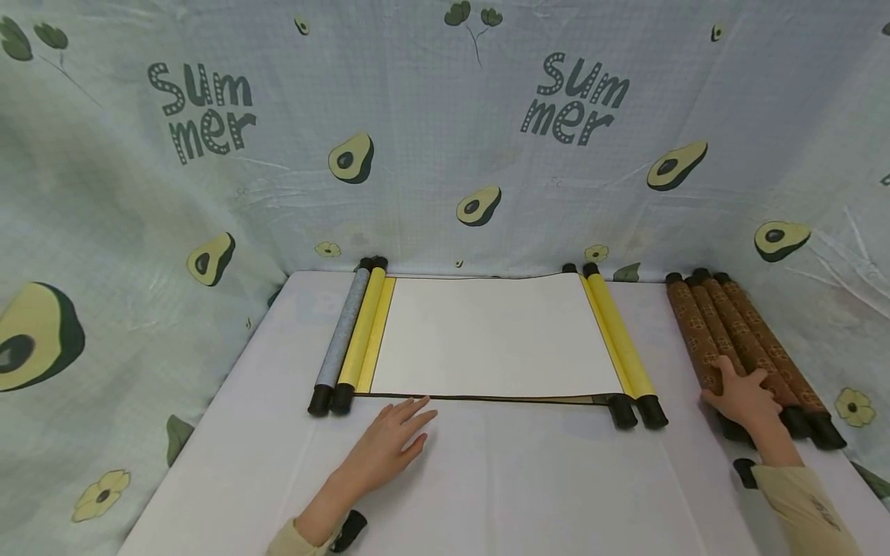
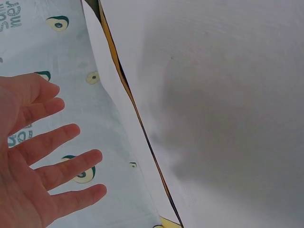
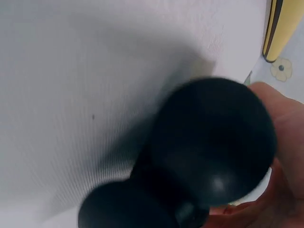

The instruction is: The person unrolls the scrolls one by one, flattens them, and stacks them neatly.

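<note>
A: Hand status?

B: Left brown roll (image 1: 690, 324) is being gripped near its near end by the right hand (image 1: 744, 394), thumb being set against its left side, fingers partly curled. Whether the next roll is also being caught cannot be told. Nothing is being held by the left hand (image 1: 389, 452); fingers are being kept loosely spread near the sheet edge. Contact there isn't being shown clearly.

A: Layout?

B: Brown rolls are lying side by side at the table's (image 1: 487, 486) right. Open white sheet (image 1: 494, 332) is being framed by the left yellow roll (image 1: 361, 332) and right yellow roll (image 1: 622, 340); grey roll (image 1: 342, 332) is lying just beside the left one.

A: Failure modes?

B: Three, as judged. Neighbours could be getting knocked loose: round bodies, packed tight. Far end could be dragging or swinging, because only the near part is being supported. Sheet could be getting creased if its wavy near edge (image 2: 142, 123) is being snagged by fingers.

A: Worst one?

B: Probably the first. Two black end caps (image 3: 213, 142) are being seen crowded together at the right wrist.
</note>
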Tool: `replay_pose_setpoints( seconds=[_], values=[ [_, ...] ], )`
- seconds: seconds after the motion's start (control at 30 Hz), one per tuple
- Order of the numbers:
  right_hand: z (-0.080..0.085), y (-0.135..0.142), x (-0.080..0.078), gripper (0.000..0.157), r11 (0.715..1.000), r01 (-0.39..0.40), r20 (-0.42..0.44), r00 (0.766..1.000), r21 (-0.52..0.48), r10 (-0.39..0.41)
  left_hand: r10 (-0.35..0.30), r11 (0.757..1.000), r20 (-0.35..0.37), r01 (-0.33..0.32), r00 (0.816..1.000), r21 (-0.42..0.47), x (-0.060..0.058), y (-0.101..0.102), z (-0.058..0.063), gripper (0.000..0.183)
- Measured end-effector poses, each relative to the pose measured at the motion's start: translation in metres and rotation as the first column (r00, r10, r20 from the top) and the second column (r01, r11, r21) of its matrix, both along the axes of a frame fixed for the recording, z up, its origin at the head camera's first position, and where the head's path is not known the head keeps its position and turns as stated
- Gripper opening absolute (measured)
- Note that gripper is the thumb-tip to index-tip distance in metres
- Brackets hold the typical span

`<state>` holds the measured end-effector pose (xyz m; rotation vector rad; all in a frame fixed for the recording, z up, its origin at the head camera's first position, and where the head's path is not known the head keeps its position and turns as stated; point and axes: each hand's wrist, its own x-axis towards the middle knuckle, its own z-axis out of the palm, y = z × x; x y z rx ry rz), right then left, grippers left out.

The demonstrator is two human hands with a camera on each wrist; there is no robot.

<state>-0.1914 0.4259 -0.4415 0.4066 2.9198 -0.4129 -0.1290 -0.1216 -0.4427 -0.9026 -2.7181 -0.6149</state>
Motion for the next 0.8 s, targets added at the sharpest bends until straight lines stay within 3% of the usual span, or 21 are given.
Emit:
replay_pose_setpoints(
  seconds=[0.2, 0.37, 0.53, 0.8],
  values=[
    [0.000, -0.004, 0.006, 0.061, 0.998, 0.054, -0.105, 0.993, -0.030, -0.057, -0.021, 1.000, 0.029, 0.022, 0.999, -0.020, 0.000, -0.002, -0.001, 0.038],
    [0.003, -0.007, 0.011, 0.058, 0.998, 0.061, -0.213, 0.975, -0.033, -0.067, -0.013, 0.999, -0.010, 0.013, 1.000, -0.050, -0.001, -0.004, -0.003, 0.040],
    [0.003, -0.012, 0.017, 0.056, 0.998, 0.062, -0.249, 0.966, -0.028, -0.067, -0.015, 0.997, -0.049, 0.012, 0.999, -0.072, -0.001, -0.004, -0.005, 0.041],
    [0.001, -0.025, 0.025, 0.056, 0.998, 0.061, -0.287, 0.956, -0.014, -0.062, -0.028, 0.998, -0.033, 0.026, 0.999, -0.062, -0.001, -0.004, -0.004, 0.041]
  ],
)
